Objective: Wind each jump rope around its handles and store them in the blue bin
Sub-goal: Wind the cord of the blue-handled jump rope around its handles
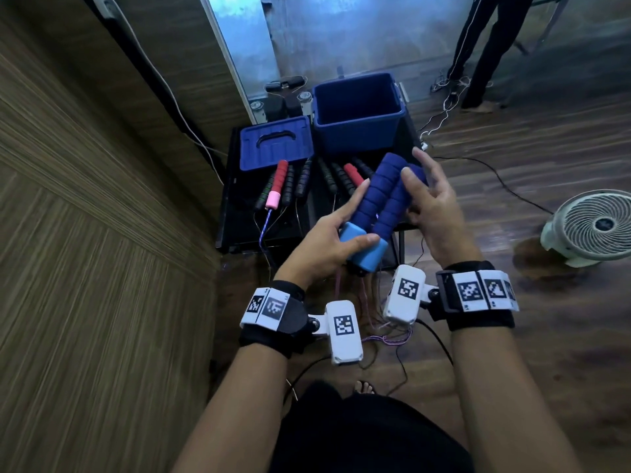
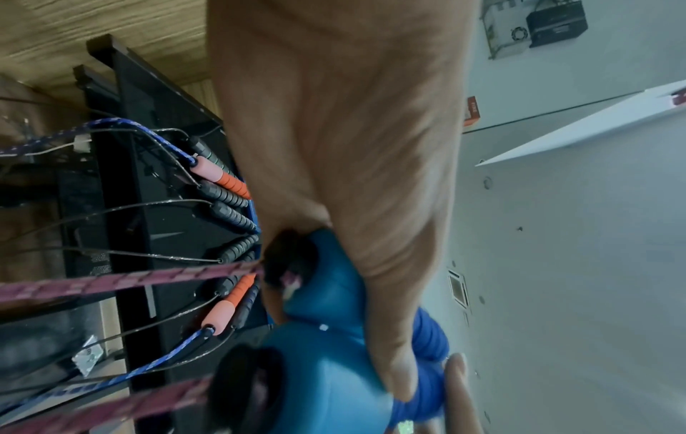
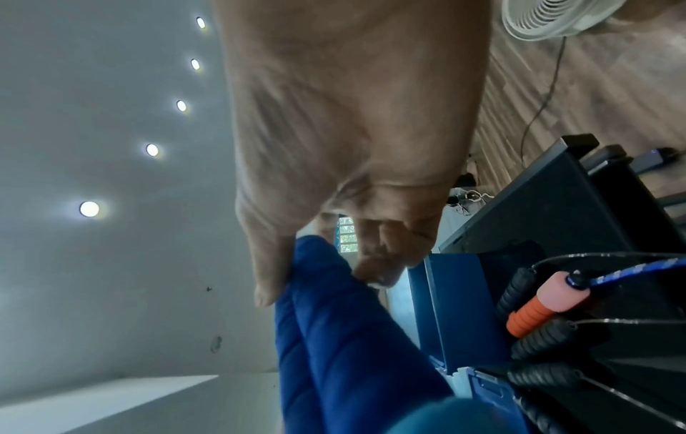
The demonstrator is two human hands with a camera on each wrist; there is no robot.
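Observation:
I hold a jump rope's two dark-blue foam handles (image 1: 375, 196) together, tilted, above the black table's front edge. My left hand (image 1: 327, 240) grips their light-blue end caps (image 2: 326, 296), thumb across them. My right hand (image 1: 430, 199) pinches the handles' far tips (image 3: 334, 323) between thumb and curled fingers. The purple-pink braided rope (image 2: 111, 282) hangs loose from the caps toward the floor (image 1: 386, 337). The blue bin (image 1: 355, 138) stands open beyond the handles at the table's back; what I can see of its inside holds nothing.
The bin's blue lid (image 1: 276, 141) lies left of it. Several other ropes lie in a row on the black table (image 1: 239, 230), with red-and-pink (image 1: 278, 186) and black handles. A white fan (image 1: 594, 227) stands on the floor at right. A person stands far back.

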